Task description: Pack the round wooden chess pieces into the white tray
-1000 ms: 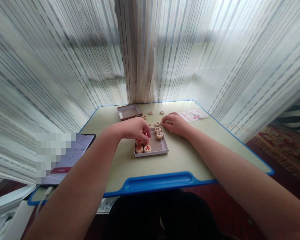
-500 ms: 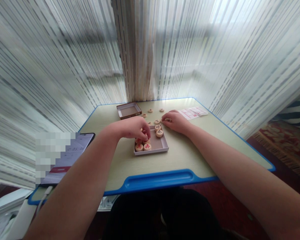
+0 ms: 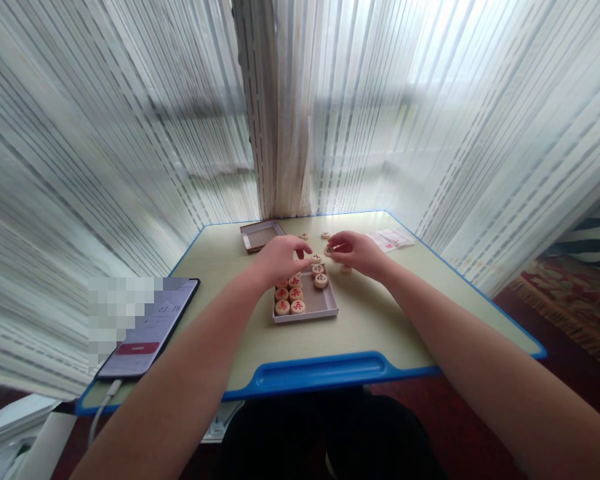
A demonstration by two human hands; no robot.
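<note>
My left hand (image 3: pixel 284 260) is over the back left of a shallow white box tray (image 3: pixel 325 313), thumb and fingers apart, with nothing visible between them. Just past its fingertips lies a wooden Chinese chess piece (image 3: pixel 317 258). The tray holds red-marked pieces (image 3: pixel 297 307) in two columns on the left, partly covered by my left hand. Two dark-marked pieces (image 3: pixel 321 281) sit at its back right. To the right, my right hand (image 3: pixel 356 253) has its fingertips closed around a Chinese chess piece (image 3: pixel 329 251). Another piece (image 3: pixel 346 269) lies below that hand.
A brown-edged box lid (image 3: pixel 261 237) lies at the back left of the table (image 3: pixel 390 333). Loose pieces (image 3: pixel 325 235) are near the back edge. A printed paper sheet (image 3: pixel 391 239) is at the back right. A phone (image 3: pixel 150 333) with a cable lies at the left edge.
My left hand has lifted from the red pieces and moved back and right, uncovering more of them. My right hand's fingertips have shifted onto a piece. The view has tilted slightly up.
</note>
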